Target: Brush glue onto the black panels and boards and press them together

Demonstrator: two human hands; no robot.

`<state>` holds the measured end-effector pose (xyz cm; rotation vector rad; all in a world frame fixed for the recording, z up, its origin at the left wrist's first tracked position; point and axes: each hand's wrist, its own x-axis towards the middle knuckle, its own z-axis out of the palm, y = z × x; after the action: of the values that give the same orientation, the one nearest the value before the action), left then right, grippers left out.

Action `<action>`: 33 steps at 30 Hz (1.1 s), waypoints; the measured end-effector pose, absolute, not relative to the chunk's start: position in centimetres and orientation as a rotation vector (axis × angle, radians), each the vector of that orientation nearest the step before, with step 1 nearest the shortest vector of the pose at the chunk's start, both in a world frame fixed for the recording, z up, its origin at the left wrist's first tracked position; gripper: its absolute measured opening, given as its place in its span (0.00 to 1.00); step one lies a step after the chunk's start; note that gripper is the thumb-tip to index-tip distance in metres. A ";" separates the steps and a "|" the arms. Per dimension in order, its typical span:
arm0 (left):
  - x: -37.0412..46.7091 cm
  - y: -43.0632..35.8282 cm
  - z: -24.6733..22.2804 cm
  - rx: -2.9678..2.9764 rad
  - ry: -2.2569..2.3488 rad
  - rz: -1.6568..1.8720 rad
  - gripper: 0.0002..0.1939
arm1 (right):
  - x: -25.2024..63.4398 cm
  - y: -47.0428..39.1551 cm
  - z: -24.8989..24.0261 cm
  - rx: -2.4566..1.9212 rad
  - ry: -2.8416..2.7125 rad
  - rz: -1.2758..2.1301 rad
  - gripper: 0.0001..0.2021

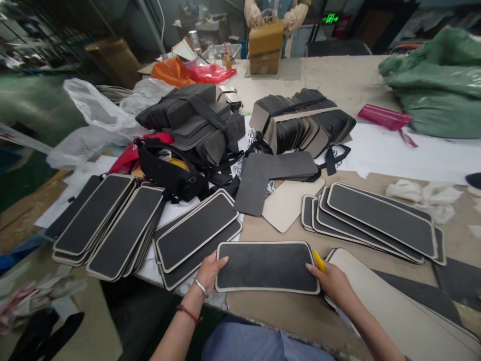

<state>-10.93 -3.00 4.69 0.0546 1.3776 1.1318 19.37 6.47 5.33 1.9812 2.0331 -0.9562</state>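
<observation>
L hand, R hand gripping blk panel btwn them, opp. short ends.

- Left hand, right hand: bare.
- Left wrist: narrow, curved, silver-coloured bangle.
- Left forearm: thin dark-red bracelet, located above the bangle; fine detail too small to read.
- Lap: blue-grey garment, creased cloth.

Panel stacks flank the front panel, bundles behind.

Dark panel, pale-rimmed, held crosswise
</observation>
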 end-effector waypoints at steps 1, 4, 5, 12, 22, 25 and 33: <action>-10.9 -3.1 4.6 0.049 1.378 1.138 0.24 | 19.3 6.6 5.1 1.974 2.018 -0.946 0.15; -10.8 -3.1 4.6 0.035 1.376 1.154 0.23 | 19.3 7.0 4.8 1.951 1.974 -0.910 0.15; -10.7 -3.1 4.6 0.030 1.374 1.158 0.23 | 19.3 7.2 4.8 1.946 1.964 -0.900 0.15; -10.1 -3.7 4.7 -0.018 1.383 1.166 0.21 | 19.1 7.9 5.0 1.940 1.944 -0.856 0.17; -9.1 -4.2 4.8 -0.085 1.504 1.159 0.13 | 21.9 9.3 9.4 1.991 2.052 -0.718 0.20; -8.8 -4.2 4.7 -0.065 1.562 1.170 0.13 | 21.9 8.9 10.6 1.977 2.189 -0.764 0.18; -6.5 -5.4 9.8 0.431 1.953 1.291 0.30 | 16.6 5.0 11.6 1.057 3.156 -0.086 0.12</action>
<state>-6.54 -5.43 9.84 0.4306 1.9533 1.2911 16.60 4.97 11.56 1.0571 3.1560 -0.0860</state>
